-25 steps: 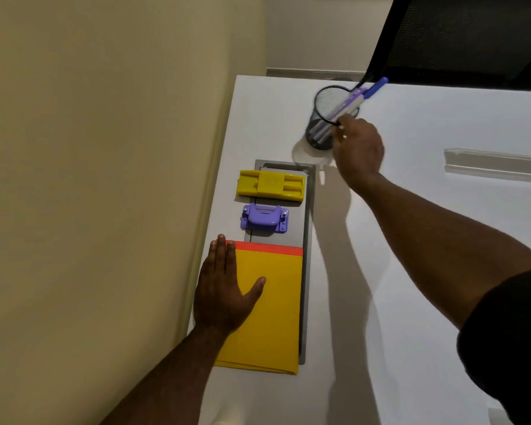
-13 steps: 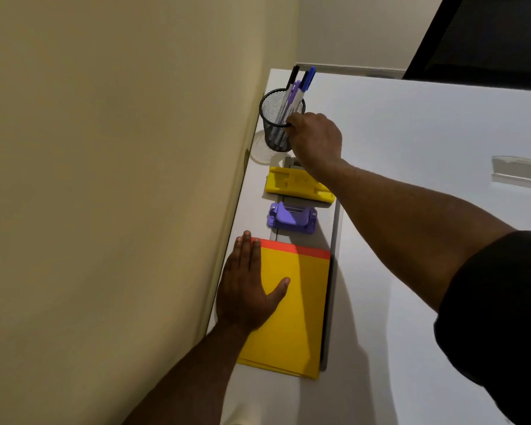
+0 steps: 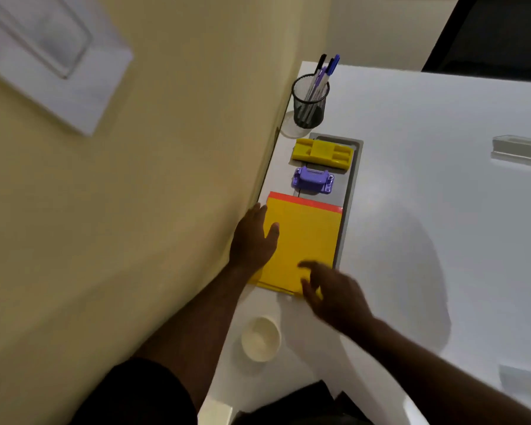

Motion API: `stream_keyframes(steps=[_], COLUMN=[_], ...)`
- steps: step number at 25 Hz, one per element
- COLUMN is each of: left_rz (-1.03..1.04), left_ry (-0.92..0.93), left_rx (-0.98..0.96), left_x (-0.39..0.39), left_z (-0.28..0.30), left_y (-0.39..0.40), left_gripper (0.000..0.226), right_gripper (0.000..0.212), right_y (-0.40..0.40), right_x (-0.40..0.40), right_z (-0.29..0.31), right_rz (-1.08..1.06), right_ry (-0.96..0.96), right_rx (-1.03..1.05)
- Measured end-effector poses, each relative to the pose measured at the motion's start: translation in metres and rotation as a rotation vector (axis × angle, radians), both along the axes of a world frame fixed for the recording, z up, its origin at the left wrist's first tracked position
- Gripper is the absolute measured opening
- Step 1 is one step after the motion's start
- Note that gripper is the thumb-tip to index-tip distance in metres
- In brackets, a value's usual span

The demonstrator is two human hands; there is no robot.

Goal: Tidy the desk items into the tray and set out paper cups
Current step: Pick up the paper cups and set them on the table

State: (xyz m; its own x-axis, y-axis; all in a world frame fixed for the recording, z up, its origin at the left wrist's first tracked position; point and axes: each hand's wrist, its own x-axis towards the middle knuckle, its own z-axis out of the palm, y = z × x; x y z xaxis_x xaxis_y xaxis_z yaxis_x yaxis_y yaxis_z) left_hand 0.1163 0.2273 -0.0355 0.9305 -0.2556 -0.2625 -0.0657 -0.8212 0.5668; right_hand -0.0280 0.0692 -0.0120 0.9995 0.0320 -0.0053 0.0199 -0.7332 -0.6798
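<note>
A grey tray (image 3: 351, 182) lies along the desk's left edge. In it sit a yellow stapler-like block (image 3: 321, 154), a purple punch (image 3: 312, 180) and a yellow pad with an orange top strip (image 3: 304, 237). My left hand (image 3: 253, 237) rests flat on the pad's left edge, fingers apart. My right hand (image 3: 334, 294) is blurred over the pad's near right corner, fingers spread, holding nothing. A black mesh pen cup (image 3: 309, 101) with several pens stands upright just beyond the tray. A white paper cup (image 3: 260, 338) stands upright on the desk nearer me.
A beige wall (image 3: 166, 179) runs close along the desk's left edge. A clear plastic holder (image 3: 520, 150) lies at the right of the white desk (image 3: 442, 210). A dark chair (image 3: 497, 35) is at the back right.
My right hand has let go of the pen cup, now upright beyond the tray, and pulled back to the pad's near corner. The view tilted down, revealing the paper cup.
</note>
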Motion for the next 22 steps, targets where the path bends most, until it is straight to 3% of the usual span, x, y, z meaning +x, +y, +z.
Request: stream_keyframes(steps=[3, 5, 10, 12, 16, 20, 22], left_rz=[0.208, 0.368, 0.497, 0.435, 0.057, 0.060, 0.002], left_ry=[0.070, 0.098, 0.055, 0.069, -0.005, -0.125, -0.159], left_rx=[-0.140, -0.190, -0.205, -0.193, -0.219, -0.024, -0.026], left_x=[-0.048, -0.088, -0.179, -0.203, -0.237, -0.242, -0.247], left_z=[0.031, 0.043, 0.057, 0.063, 0.080, 0.095, 0.100], left_y=[0.024, 0.038, 0.069, 0.082, 0.089, 0.070, 0.066], left_gripper=[0.048, 0.044, 0.037, 0.043, 0.075, 0.094, 0.096], right_gripper=[0.050, 0.054, 0.027, 0.024, 0.020, 0.016, 0.019], right_y=[0.039, 0.060, 0.067, 0.064, 0.062, 0.064, 0.060], right_x=[-0.061, -0.079, -0.090, -0.095, -0.104, -0.121, -0.130], right_z=[-0.005, -0.011, -0.006, 0.003, 0.038, 0.074, 0.088], right_rz=[0.382, 0.525, 0.383, 0.263, 0.113, 0.100, 0.051], right_ry=[0.186, 0.238, 0.106, 0.116, 0.195, 0.291, 0.296], right_rx=[-0.117, -0.232, -0.335, -0.198, 0.188, 0.392, 0.440])
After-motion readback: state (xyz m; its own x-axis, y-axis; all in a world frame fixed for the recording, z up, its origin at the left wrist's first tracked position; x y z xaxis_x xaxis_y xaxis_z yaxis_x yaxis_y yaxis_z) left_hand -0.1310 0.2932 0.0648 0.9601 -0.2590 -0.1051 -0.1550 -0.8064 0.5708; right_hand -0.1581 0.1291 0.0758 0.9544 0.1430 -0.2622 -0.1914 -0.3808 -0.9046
